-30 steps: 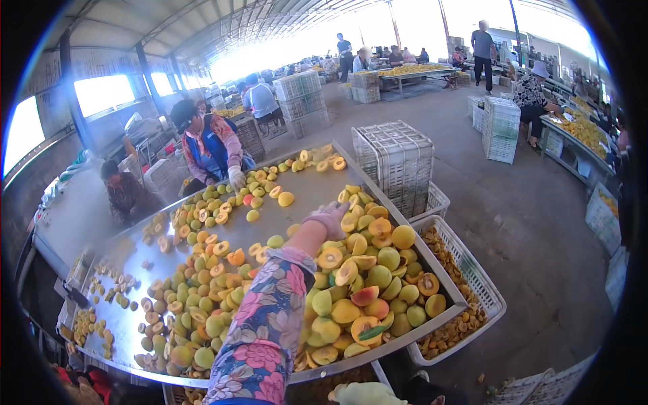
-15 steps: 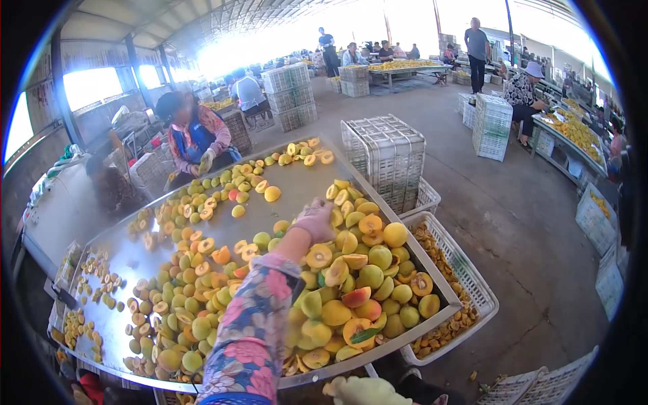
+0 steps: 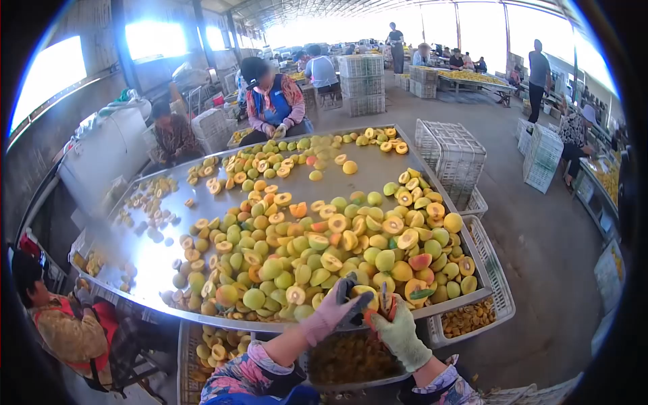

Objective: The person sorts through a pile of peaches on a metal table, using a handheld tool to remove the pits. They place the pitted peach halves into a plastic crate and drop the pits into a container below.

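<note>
At the front edge of the metal table (image 3: 324, 165), my left hand (image 3: 332, 312), in a pinkish glove with dark fingertips, is closed around a yellow peach half (image 3: 364, 298). Close beside it my right hand (image 3: 403, 335), in a pale green glove, grips a red-handled tool (image 3: 385, 297) with a metal tip. The tool's tip is up against or very near the fruit; its exact contact is too small to tell. Just beyond both hands lies a big heap of yellow-green peaches (image 3: 270, 269), many halved with stones showing.
A crate of fruit scraps (image 3: 505, 295) stands right of the table, another container (image 3: 351, 358) below my hands. Stacked white crates (image 3: 451, 155) stand behind. A person in a blue vest (image 3: 278, 104) sits across the table; another person (image 3: 67, 324) sits at left.
My left hand has drawn back from the heap to the front edge and now holds a peach half. My right hand has come up beside it with the tool. The view has turned left.
</note>
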`<state>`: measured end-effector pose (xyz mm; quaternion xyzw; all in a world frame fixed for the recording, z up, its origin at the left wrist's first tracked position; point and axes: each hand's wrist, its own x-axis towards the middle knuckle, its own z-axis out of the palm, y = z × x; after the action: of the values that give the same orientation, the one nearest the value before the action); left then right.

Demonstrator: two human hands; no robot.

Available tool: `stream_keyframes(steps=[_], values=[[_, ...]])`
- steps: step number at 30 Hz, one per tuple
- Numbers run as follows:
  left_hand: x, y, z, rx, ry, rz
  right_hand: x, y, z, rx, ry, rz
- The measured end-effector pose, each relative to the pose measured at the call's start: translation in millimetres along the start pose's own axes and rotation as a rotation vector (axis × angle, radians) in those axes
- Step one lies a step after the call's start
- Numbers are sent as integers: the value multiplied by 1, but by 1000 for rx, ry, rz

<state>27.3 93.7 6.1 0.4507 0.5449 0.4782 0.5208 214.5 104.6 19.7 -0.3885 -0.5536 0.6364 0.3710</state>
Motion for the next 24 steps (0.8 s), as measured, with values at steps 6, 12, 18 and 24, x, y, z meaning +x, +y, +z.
stream_keyframes(steps=[6, 12, 18, 24], values=[[-12, 19, -8, -565, -78, -252, 15, 2, 7, 394, -101, 216], [6, -11, -29, -627, -417, 58, 30, -12, 24, 28, 77, 133], [2, -40, -35, -804, -282, 141, 24, -9, 33, -473, 101, -228], [1, -54, -43, -200, -202, 468, 20, -5, 37, -880, 27, -421]])
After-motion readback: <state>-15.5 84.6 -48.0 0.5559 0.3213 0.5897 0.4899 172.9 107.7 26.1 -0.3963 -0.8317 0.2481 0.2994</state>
